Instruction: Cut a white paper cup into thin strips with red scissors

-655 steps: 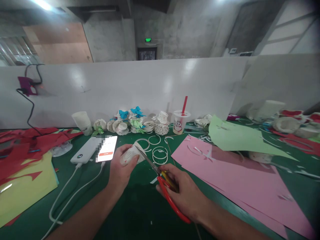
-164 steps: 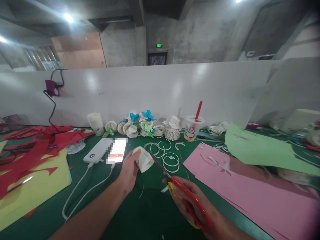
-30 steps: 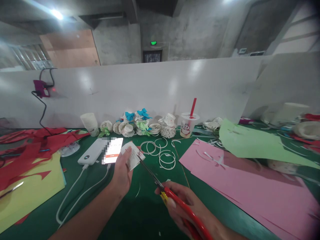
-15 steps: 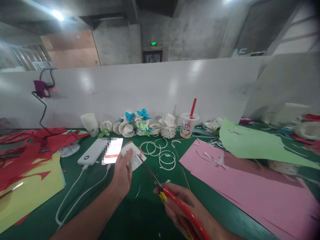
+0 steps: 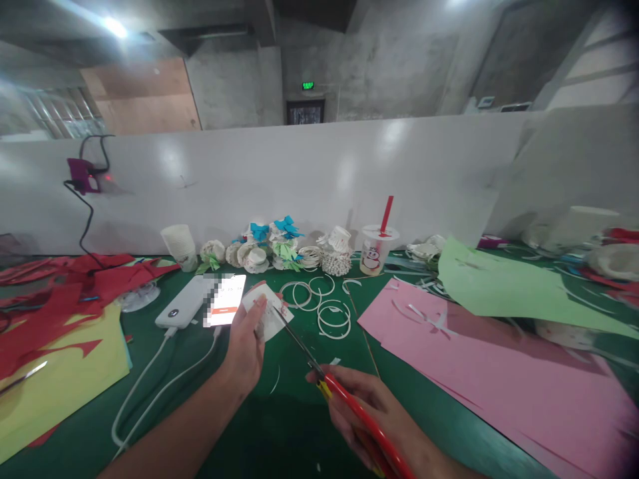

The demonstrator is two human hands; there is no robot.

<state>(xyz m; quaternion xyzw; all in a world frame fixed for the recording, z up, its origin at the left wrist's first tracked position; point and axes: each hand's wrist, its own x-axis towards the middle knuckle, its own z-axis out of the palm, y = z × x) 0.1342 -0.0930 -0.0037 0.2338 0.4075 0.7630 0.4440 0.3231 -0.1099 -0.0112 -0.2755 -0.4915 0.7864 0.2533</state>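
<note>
Your left hand point(image 5: 247, 342) is closed around a small white paper cup piece point(image 5: 267, 318), thumb on its face and fingers curled behind it, holding it up just above the green worktop point(image 5: 279, 426). Your right hand point(image 5: 379, 416) is wrapped through the red handles of the scissors point(image 5: 344, 399), and the thin blades run up and left from that hand until their tips meet the lower right edge of the paper cup piece; I cannot tell how far apart the blades stand. Taking the paper cup piece as your landmark: the lit phone point(image 5: 224, 309) lies just to its left, resting against a white power bank point(image 5: 182, 309) whose cable point(image 5: 150, 392) loops back toward you. Just to its right lie several white paper rings point(image 5: 332, 318) flat on the worktop. Farther right spreads a large pink sheet point(image 5: 479, 372), with a pale green sheet point(image 5: 504, 286) overlapping its far corner. Behind the paper cup piece, along the white partition point(image 5: 319, 179), stands a row of small paper flowers point(image 5: 269, 246), a plain white cup point(image 5: 178, 246) and a drink cup with a red straw point(image 5: 377, 247). Far to its left are red paper scraps point(image 5: 60, 299) over a yellow sheet point(image 5: 54, 379).
</note>
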